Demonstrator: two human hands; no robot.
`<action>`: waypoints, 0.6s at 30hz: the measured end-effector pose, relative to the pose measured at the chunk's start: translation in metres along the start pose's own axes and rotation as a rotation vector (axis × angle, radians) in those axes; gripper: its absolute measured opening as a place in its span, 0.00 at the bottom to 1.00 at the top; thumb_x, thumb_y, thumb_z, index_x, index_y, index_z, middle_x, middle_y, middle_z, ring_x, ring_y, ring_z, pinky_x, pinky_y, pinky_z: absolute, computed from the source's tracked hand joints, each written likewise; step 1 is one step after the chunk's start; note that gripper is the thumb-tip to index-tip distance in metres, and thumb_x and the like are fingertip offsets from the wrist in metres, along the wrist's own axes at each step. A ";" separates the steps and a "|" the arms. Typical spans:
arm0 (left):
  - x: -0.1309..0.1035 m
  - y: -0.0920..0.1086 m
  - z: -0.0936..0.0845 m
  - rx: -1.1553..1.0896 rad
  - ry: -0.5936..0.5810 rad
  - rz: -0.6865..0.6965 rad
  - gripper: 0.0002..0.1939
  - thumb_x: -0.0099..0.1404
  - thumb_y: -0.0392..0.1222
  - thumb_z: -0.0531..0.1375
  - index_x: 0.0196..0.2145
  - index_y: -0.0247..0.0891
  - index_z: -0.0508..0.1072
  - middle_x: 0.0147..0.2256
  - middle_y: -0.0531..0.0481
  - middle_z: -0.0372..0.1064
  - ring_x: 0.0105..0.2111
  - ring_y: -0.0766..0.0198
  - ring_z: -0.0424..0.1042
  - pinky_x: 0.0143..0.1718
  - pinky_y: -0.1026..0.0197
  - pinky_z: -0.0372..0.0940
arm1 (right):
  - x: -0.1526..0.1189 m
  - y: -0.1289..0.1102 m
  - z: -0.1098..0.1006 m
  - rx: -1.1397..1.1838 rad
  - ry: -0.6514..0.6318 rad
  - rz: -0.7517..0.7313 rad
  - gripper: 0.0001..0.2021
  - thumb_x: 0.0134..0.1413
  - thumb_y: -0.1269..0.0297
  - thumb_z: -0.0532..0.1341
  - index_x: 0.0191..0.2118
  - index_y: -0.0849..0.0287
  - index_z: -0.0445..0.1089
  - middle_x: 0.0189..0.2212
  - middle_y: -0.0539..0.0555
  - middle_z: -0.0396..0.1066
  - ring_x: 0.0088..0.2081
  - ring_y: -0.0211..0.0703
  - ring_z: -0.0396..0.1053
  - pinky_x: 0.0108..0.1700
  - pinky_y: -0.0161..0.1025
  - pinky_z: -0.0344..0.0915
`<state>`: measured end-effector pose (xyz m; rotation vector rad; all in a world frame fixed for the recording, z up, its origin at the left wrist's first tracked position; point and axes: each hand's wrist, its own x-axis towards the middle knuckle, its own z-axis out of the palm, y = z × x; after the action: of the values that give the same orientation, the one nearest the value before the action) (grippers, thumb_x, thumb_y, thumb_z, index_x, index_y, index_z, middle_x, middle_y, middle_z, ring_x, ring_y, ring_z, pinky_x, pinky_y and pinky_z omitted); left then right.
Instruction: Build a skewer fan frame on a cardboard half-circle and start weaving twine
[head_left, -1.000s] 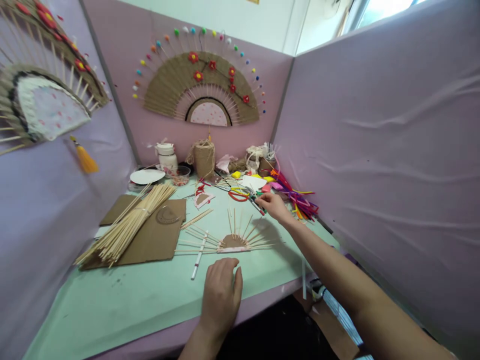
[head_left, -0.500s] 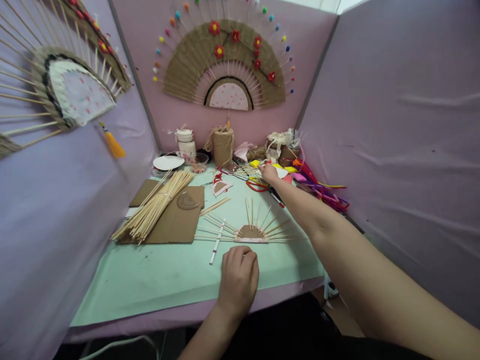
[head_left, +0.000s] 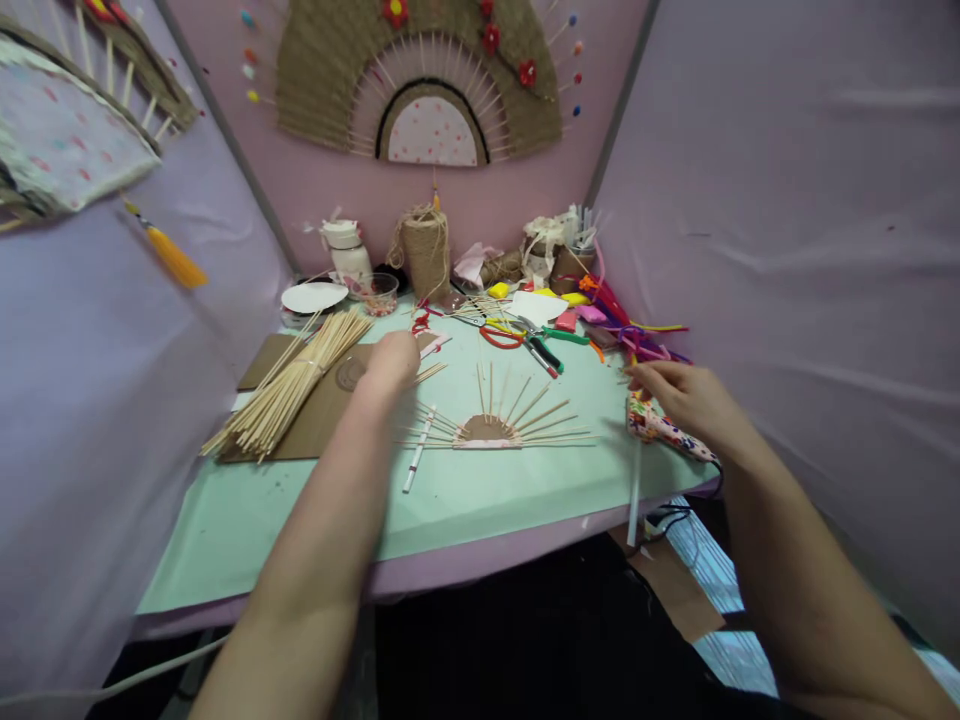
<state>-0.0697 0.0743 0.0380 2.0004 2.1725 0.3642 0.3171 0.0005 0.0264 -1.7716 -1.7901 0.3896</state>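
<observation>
My left hand (head_left: 394,362), smeared by motion, is over the right part of the brown cardboard (head_left: 300,437), near a small pink-edged piece (head_left: 435,344); its fingers are hidden. At the right, my right hand (head_left: 679,392) has its fingers pressed together just above the nozzle end of a flower-patterned glue gun (head_left: 664,430); what they pinch is too small to name. A white glue stick (head_left: 635,495) sticks down beside the gun. Between my hands lies a brown half-disc (head_left: 486,430) with thin sticks fanning out. A white marker (head_left: 418,450) rests left of it.
A stick bundle (head_left: 292,385) lies on the cardboard. Red-handled scissors (head_left: 501,337) and green-handled pliers (head_left: 562,336) lie behind the half-disc. A twine spool (head_left: 426,255) and white bottle (head_left: 347,255) stand at the back. Pipe cleaners (head_left: 619,320) lie at right.
My left hand has moved up and left from the front of the half-disc to the cardboard. My right hand has moved from the back supplies to the right, beside the glue gun. The view has shifted.
</observation>
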 end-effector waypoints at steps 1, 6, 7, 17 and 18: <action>0.008 -0.001 0.006 0.044 -0.044 0.010 0.05 0.52 0.30 0.62 0.28 0.32 0.78 0.33 0.34 0.76 0.38 0.46 0.74 0.41 0.54 0.64 | -0.010 0.009 -0.003 0.007 0.005 0.038 0.24 0.55 0.43 0.54 0.32 0.59 0.76 0.28 0.59 0.77 0.27 0.46 0.71 0.29 0.39 0.62; 0.023 -0.004 0.026 0.230 -0.149 0.051 0.08 0.53 0.35 0.62 0.31 0.29 0.77 0.37 0.29 0.75 0.40 0.44 0.74 0.41 0.55 0.63 | -0.036 0.035 -0.007 -0.010 -0.017 0.123 0.25 0.55 0.43 0.52 0.32 0.59 0.76 0.23 0.56 0.74 0.25 0.46 0.69 0.26 0.38 0.60; 0.025 -0.004 0.028 0.251 -0.157 0.056 0.09 0.54 0.36 0.61 0.32 0.29 0.77 0.37 0.28 0.75 0.40 0.44 0.74 0.41 0.55 0.63 | -0.038 0.037 -0.008 -0.037 -0.014 0.120 0.24 0.55 0.44 0.53 0.32 0.60 0.77 0.23 0.56 0.74 0.26 0.46 0.69 0.27 0.38 0.60; 0.038 0.008 -0.005 0.110 0.092 0.135 0.08 0.57 0.40 0.57 0.32 0.37 0.75 0.37 0.37 0.75 0.41 0.48 0.73 0.40 0.56 0.63 | -0.041 0.051 -0.005 -0.570 -0.142 0.082 0.25 0.57 0.58 0.55 0.59 0.61 0.66 0.54 0.66 0.68 0.54 0.62 0.66 0.52 0.51 0.62; 0.035 0.011 -0.012 -0.006 0.209 0.146 0.08 0.56 0.39 0.56 0.32 0.38 0.74 0.37 0.40 0.75 0.40 0.51 0.72 0.40 0.57 0.63 | -0.041 0.052 -0.003 -0.622 -0.180 0.112 0.26 0.57 0.59 0.55 0.61 0.59 0.64 0.54 0.66 0.68 0.54 0.64 0.66 0.51 0.52 0.62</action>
<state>-0.0656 0.1094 0.0538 2.2134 2.1409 0.6262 0.3586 -0.0365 -0.0100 -2.3240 -2.0955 0.0254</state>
